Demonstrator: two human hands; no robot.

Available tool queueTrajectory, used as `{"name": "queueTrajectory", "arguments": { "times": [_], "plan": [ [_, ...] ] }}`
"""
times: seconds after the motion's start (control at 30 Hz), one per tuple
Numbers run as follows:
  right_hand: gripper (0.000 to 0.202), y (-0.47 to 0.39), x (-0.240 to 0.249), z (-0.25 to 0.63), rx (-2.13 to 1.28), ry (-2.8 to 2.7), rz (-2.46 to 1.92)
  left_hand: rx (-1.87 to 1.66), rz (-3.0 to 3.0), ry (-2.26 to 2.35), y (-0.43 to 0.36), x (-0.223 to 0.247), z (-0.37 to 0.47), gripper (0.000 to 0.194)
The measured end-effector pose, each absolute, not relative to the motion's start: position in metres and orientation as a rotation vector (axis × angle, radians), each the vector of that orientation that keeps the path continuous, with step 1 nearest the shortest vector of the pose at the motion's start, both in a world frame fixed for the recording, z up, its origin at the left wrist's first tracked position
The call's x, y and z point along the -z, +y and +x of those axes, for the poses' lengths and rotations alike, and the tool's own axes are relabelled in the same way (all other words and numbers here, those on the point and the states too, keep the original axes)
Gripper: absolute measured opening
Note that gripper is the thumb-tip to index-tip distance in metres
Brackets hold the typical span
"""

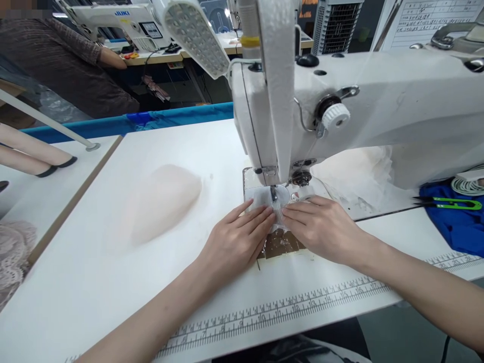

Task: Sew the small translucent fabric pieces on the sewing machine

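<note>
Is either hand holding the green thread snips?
No, the green thread snips lie on the blue cloth, while the left hand and right hand rest flat near the presser foot.

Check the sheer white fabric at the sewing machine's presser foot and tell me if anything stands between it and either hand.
Nothing visible does. The left hand and the right hand both reach the sheer white fabric, one from each side, close to the presser foot.

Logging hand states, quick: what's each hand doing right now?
Left hand: open, resting flat on pale sheer material.
Right hand: open, fairly flat, fingertips at the same material.
</note>
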State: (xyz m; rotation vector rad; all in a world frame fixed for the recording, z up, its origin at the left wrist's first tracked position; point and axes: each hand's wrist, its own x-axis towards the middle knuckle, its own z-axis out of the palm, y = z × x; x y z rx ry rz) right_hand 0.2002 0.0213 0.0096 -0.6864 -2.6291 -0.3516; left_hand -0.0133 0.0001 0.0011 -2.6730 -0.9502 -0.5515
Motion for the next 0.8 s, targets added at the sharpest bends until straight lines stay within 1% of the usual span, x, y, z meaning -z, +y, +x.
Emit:
{"name": "queueTrajectory", "arguments": {
  "times": [0.3, 0.6, 0.8],
  "plan": [
    [0.024, 0.026, -0.002, 0.199, 0.381, -2.602, -0.699, 0.559, -2.644, -0.969, 0.012, 0.001, -0.015, 0.029],
    [0.026, 0.021, -0.003, 0.199, 0.4, -2.629, -0.697, 0.588, -2.649, -0.978, -0.005, -0.001, -0.008, 0.028],
    [0.026, 0.024, -0.002, 0.199, 0.395, -2.611, -0.722, 0.552, -2.65, -1.016, 0.002, 0.001, -0.009, 0.03]
  ]
}}
